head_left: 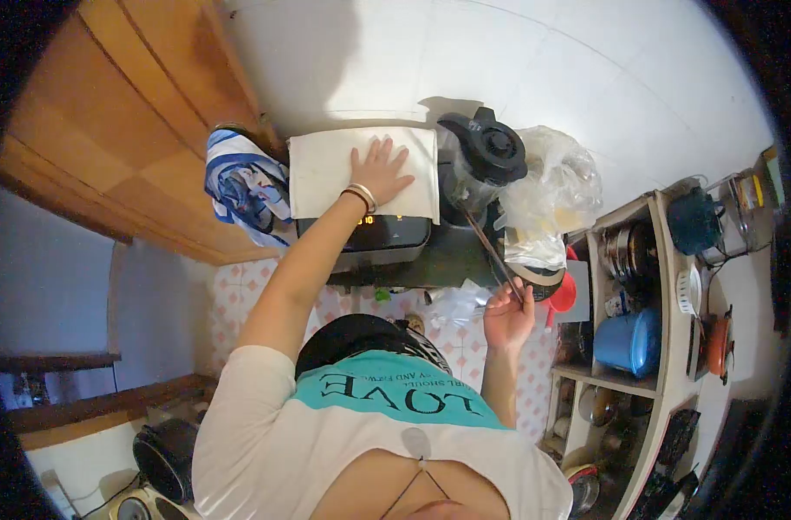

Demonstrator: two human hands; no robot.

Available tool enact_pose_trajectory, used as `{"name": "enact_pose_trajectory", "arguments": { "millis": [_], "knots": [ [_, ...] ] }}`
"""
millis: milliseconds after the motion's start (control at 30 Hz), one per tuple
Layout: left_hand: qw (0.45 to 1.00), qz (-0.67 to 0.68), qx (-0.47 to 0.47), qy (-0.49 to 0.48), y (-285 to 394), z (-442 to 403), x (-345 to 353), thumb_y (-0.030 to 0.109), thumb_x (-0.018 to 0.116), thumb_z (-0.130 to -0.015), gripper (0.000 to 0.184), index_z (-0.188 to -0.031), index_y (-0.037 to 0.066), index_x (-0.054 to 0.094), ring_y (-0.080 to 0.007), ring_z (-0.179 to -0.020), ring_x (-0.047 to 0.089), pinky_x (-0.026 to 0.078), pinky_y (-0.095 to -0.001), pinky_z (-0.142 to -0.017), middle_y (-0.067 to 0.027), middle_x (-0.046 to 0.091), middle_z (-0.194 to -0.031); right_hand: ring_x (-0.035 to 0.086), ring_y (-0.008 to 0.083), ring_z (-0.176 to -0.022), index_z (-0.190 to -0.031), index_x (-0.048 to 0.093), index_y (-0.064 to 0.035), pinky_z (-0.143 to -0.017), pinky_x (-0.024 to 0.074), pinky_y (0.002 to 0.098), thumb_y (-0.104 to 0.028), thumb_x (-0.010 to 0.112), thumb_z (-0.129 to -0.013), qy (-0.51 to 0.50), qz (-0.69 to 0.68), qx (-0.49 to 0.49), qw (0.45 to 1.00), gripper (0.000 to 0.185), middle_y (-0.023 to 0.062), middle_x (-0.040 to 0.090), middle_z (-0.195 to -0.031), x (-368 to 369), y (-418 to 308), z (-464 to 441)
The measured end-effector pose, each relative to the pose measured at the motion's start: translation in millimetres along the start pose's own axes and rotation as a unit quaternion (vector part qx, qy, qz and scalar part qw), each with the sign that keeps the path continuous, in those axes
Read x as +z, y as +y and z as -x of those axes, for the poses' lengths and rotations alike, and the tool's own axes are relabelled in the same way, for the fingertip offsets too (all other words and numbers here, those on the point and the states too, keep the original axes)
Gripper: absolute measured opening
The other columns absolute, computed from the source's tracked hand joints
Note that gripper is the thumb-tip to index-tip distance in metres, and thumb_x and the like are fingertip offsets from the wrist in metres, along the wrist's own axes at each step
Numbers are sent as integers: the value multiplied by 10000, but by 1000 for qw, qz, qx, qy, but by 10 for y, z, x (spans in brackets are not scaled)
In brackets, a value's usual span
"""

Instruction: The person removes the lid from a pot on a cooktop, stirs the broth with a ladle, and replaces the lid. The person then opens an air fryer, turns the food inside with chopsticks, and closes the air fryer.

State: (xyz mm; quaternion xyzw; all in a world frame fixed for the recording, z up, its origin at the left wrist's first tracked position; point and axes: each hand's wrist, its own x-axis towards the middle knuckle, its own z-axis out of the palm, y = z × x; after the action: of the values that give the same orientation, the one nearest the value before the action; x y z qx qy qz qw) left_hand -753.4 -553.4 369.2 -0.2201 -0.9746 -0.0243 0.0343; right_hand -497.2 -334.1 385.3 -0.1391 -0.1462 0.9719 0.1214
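Note:
My left hand (381,176) lies flat with fingers spread on a cream cloth (317,178). The cloth covers the top of a dark appliance (369,240) whose display shows lit yellow digits. Lower right, the fingers of my right hand (508,321) are closed around long, thin, dark chopsticks (491,247), which slant up toward the base of a blender. That blender (492,149) has a black lid and a clear jug, and stands just right of the cloth.
A blue and white cloth (246,186) hangs left of the appliance. Clear plastic bags (556,178) sit right of the blender, above a red container (564,293). Shelves (660,286) with pots and a blue tub (625,342) line the right side. A wooden door (127,113) stands left.

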Motion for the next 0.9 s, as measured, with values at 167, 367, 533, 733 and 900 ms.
{"name": "enact_pose_trajectory", "arguments": {
  "millis": [167,367,533,733,900],
  "knots": [
    [999,30,-13,27,-24,19,-24,528,330,-828,598,-1320,192,282,-277,-1295,144,115,-571,-988,-124,172,-1399,483,139,-642,-920,588,-39,-549,389,257,-303,456,-861,1,0,32,999,301,62,566,-739,78,91,-99],
    [997,32,-60,37,-413,226,-191,466,393,-826,559,-1296,171,323,-285,-1290,161,130,-545,-999,-139,189,-1391,487,142,-628,-903,590,-45,-541,390,254,-297,478,-846,5,10,64,998,282,43,569,-730,103,155,-147],
    [996,16,-81,45,-638,380,7,456,393,-830,551,-1296,171,324,-288,-1278,187,136,-534,-1000,-142,215,-1378,487,150,-619,-894,589,-45,-533,394,259,-285,479,-846,56,0,96,994,268,46,568,-742,59,241,-162],
    [994,16,-91,53,-615,393,26,473,388,-827,563,-1300,177,319,-288,-1277,189,135,-531,-1000,-137,217,-1378,477,160,-652,-928,578,12,-578,417,263,-248,451,-861,-14,-17,139,990,297,93,551,-758,46,327,-225],
    [993,11,-99,64,-610,403,60,478,376,-829,563,-1301,178,317,-286,-1279,188,132,-533,-1000,-134,217,-1380,475,159,-647,-930,576,11,-582,422,271,-253,443,-866,-20,-19,139,990,302,94,545,-753,70,360,-246]
  ]
}}
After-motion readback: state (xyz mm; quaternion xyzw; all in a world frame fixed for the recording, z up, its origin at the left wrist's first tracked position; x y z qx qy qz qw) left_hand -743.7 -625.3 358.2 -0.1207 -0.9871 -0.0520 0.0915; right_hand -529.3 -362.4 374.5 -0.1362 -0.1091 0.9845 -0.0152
